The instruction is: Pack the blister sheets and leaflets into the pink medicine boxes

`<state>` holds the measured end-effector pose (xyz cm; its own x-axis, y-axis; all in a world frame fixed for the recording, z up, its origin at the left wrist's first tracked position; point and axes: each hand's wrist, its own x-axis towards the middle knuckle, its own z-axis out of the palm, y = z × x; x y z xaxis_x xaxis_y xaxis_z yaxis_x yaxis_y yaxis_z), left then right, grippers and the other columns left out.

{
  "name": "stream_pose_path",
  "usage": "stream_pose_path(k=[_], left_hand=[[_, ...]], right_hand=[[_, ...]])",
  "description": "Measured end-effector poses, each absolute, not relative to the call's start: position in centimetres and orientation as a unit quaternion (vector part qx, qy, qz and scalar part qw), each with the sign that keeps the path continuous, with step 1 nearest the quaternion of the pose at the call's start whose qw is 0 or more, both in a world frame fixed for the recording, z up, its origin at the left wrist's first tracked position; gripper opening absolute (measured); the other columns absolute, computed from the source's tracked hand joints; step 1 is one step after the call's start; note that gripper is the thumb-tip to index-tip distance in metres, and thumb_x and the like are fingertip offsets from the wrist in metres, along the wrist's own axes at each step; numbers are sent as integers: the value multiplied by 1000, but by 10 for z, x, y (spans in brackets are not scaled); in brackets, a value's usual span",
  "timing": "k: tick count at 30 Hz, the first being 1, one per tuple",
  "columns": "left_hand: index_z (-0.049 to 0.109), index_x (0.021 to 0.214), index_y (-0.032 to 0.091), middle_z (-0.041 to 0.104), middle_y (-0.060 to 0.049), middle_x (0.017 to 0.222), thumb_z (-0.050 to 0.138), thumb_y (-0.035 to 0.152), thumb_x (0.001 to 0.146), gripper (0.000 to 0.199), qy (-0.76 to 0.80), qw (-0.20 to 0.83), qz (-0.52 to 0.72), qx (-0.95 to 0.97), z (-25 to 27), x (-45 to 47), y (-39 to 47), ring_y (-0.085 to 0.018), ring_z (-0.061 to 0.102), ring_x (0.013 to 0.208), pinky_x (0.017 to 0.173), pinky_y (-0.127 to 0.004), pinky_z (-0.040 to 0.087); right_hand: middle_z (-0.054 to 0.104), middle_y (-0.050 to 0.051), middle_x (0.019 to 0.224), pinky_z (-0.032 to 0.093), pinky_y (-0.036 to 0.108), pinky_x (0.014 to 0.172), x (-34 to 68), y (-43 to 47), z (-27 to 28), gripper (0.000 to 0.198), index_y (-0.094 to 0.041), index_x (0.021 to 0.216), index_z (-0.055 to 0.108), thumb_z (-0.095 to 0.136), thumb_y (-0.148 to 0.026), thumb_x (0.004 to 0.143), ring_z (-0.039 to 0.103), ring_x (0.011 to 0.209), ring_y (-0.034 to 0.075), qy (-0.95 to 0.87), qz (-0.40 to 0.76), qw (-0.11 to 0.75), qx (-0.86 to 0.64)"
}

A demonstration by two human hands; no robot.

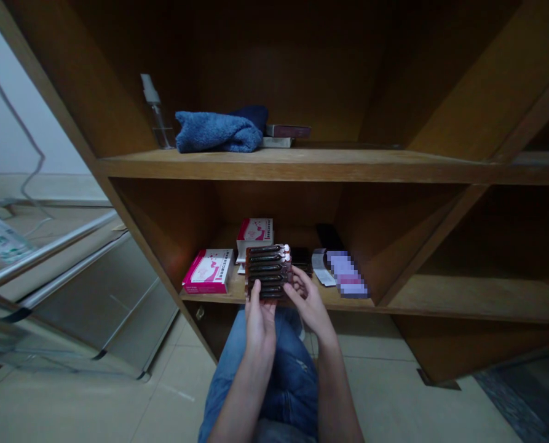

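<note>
Between my two hands is a tray of dark brown vials [268, 268], several lying in parallel rows, some with white caps at the right end. My left hand [261, 323] grips its lower edge, thumb on top and fingers underneath. At the lower right corner, my right hand [305, 296] has its thumb and bent fingers on the tray. Just behind it on the lower shelf stands a pink and white box [256, 231]. Another pink and white box [209, 269] lies to the left, near the shelf's front edge.
White paper [323, 269] and a blurred purple item [348, 274] lie on the lower shelf's right. The upper shelf [302, 159] holds a spray bottle [158, 117], a blue towel [219, 132] and flat boxes [288, 131]. A metal-framed rack [94, 295] stands at left.
</note>
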<state>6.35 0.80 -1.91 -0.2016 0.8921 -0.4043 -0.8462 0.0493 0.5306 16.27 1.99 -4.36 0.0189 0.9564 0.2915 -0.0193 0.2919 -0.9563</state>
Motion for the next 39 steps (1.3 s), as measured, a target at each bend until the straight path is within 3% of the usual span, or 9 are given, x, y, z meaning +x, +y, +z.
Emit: stream_pose_path(k=[4, 7, 9, 12, 15, 19, 32, 39], left_hand=[[59, 105, 17, 64, -10, 109, 53, 20, 83, 23, 349, 610, 710, 48, -16, 59, 9, -14, 65, 85, 76, -25, 53], [59, 105, 17, 64, -9, 107, 55, 18, 81, 24, 357, 602, 713, 47, -18, 56, 11, -14, 65, 83, 76, -26, 53], [59, 104, 17, 64, -9, 105, 56, 16, 80, 24, 363, 599, 712, 49, -20, 54, 12, -14, 65, 81, 75, -26, 53], [61, 100, 15, 65, -9, 100, 57, 15, 79, 21, 365, 606, 705, 58, -22, 52, 13, -14, 66, 79, 73, -25, 53], [61, 97, 14, 66, -10, 97, 58, 14, 79, 19, 366, 615, 696, 58, -23, 53, 14, -14, 66, 77, 72, -25, 54], [61, 97, 14, 68, -10, 96, 58, 13, 78, 19, 368, 623, 688, 58, -24, 54, 13, -14, 67, 76, 71, -26, 54], [62, 100, 12, 69, -11, 96, 63, 15, 75, 25, 358, 684, 630, 79, -27, 62, 9, -18, 68, 79, 72, -28, 54], [62, 101, 14, 66, -12, 104, 62, 14, 74, 26, 355, 687, 626, 96, -29, 65, 8, -20, 67, 84, 76, -31, 54]], right_hand=[[65, 7, 95, 47, 34, 75, 193, 30, -40, 40, -20, 116, 56, 45, -44, 86, 59, 81, 18, -595, 309, 574, -470], [64, 10, 99, 43, 38, 81, 224, 51, -38, 37, -18, 107, 61, 54, -41, 80, 56, 91, 24, -588, 111, 559, -575], [64, 13, 96, 39, 41, 83, 243, 68, -39, 32, -17, 100, 66, 55, -36, 77, 52, 94, 28, -589, -15, 481, -649], [63, 11, 101, 37, 38, 83, 263, 90, -43, 27, -20, 98, 67, 54, -26, 76, 50, 98, 28, -617, -83, 374, -687], [64, 9, 102, 36, 35, 80, 271, 103, -48, 22, -20, 91, 70, 54, -24, 76, 50, 96, 26, -641, -106, 318, -690], [66, 8, 96, 36, 34, 78, 273, 103, -45, 20, -20, 83, 71, 52, -24, 78, 52, 90, 25, -653, -130, 312, -678], [68, 8, 81, 40, 35, 72, 235, 77, 29, 19, -18, 79, 69, 53, -28, 81, 58, 80, 25, -706, -146, 401, -564], [66, 3, 78, 44, 32, 73, 209, 62, 47, 12, -21, 75, 66, 56, -26, 80, 59, 77, 20, -718, -3, 511, -473]])
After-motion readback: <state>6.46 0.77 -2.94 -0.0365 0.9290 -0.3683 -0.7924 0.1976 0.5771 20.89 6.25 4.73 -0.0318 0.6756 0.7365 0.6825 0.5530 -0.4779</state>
